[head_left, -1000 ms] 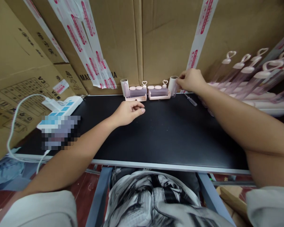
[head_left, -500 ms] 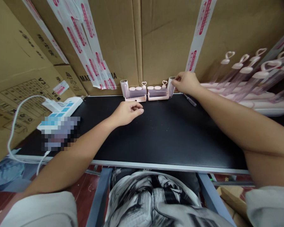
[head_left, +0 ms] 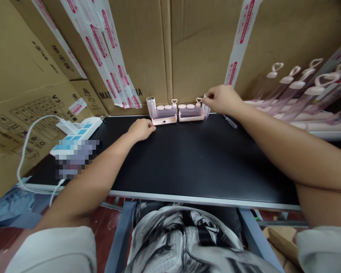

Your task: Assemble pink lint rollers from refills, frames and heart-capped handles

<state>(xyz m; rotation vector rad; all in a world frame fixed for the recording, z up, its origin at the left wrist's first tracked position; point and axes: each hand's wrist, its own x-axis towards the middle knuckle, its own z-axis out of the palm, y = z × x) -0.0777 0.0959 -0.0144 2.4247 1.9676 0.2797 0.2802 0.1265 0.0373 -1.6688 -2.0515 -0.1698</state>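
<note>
Two small pink holders with clear purplish bodies stand side by side at the back of the black tabletop, the left holder and the right holder. Each has round pink caps and a heart-shaped loop on top. My left hand is closed, its fingertips at the front left corner of the left holder. A white cylinder rises behind that corner. At the far right end, my right hand pinches the top of another cylinder, mostly covering its rim. Near my right wrist lies a screwdriver with a clear handle.
Cardboard boxes wall off the back and left. Several clear purplish tubes with heart-topped caps stand in pink bases at right. A white power strip with a cable lies at left, beside a blurred-out object. The table's metal edge runs in front.
My left hand has moved left, from in front of the left holder to its front left corner. My right hand has shifted slightly left over the cylinder's top.
</note>
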